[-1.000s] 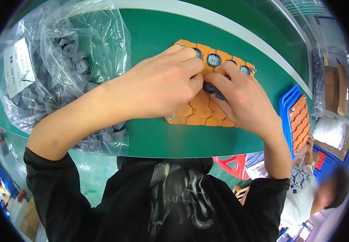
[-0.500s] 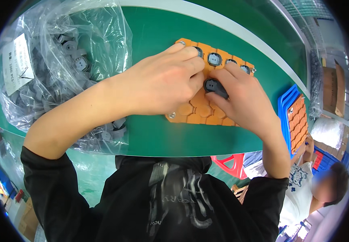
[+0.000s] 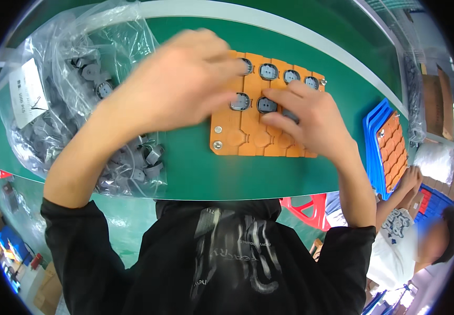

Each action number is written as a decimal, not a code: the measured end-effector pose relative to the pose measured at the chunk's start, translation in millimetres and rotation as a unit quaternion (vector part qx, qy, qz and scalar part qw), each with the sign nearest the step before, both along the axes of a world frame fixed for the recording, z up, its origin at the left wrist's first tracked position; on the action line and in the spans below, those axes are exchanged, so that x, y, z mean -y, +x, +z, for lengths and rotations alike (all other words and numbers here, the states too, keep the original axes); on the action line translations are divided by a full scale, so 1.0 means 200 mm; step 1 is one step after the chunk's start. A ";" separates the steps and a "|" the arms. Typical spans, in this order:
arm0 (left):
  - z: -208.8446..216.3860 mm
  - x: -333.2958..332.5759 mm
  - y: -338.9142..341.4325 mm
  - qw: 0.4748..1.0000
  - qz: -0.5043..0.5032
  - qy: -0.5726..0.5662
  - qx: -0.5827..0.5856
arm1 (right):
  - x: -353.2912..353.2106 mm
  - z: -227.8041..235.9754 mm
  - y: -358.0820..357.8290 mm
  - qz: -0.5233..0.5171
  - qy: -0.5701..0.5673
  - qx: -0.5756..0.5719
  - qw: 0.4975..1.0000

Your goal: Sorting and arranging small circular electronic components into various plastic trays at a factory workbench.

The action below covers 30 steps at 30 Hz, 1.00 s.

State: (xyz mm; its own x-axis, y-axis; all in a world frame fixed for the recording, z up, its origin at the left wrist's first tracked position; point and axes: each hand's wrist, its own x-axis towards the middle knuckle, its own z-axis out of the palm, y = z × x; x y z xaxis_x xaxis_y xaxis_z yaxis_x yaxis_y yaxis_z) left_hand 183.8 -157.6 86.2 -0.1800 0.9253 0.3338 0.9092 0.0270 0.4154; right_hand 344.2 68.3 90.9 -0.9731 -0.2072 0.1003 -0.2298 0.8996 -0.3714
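An orange tray (image 3: 224, 118) with rows of shaped recesses lies on the green table. Several dark-rimmed round plastic parts with grey faces sit in its far row, and another round part (image 3: 239, 101) lies in the second row. My right hand (image 3: 311, 118) is over the tray, its thumb and finger closed about a dark round part (image 3: 267, 104) in that same row. Under its fingers, a second dark grey piece (image 3: 290, 115) is partly hidden. Blurred by motion, my left hand (image 3: 192, 79) hovers at the tray's left edge, thumb and fingers apart with nothing visible between them.
To the left, a clear plastic bag (image 3: 53, 142) holds many grey parts and bears a white label (image 3: 27, 93). At the right edge, blue trays (image 3: 374, 142) stand stacked with another orange tray (image 3: 392, 152). A person (image 3: 400, 241) works beyond them.
My left hand has drawn back left from the tray, uncovering a part in the second row. The tray has shifted slightly left. My right hand stays at the second-row part.
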 end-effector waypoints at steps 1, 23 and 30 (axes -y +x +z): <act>0.06 0.06 -0.04 0.999 0.040 -0.020 -0.012 | -0.02 0.01 0.02 -0.008 -0.001 -0.005 1.000; 0.19 0.40 -0.15 0.909 0.324 -0.249 0.080 | -0.38 -0.09 0.38 -0.391 -0.221 0.023 0.893; 0.14 0.44 -0.21 0.949 0.231 -0.211 -0.043 | -0.43 -0.11 0.41 -0.269 -0.113 -0.049 0.955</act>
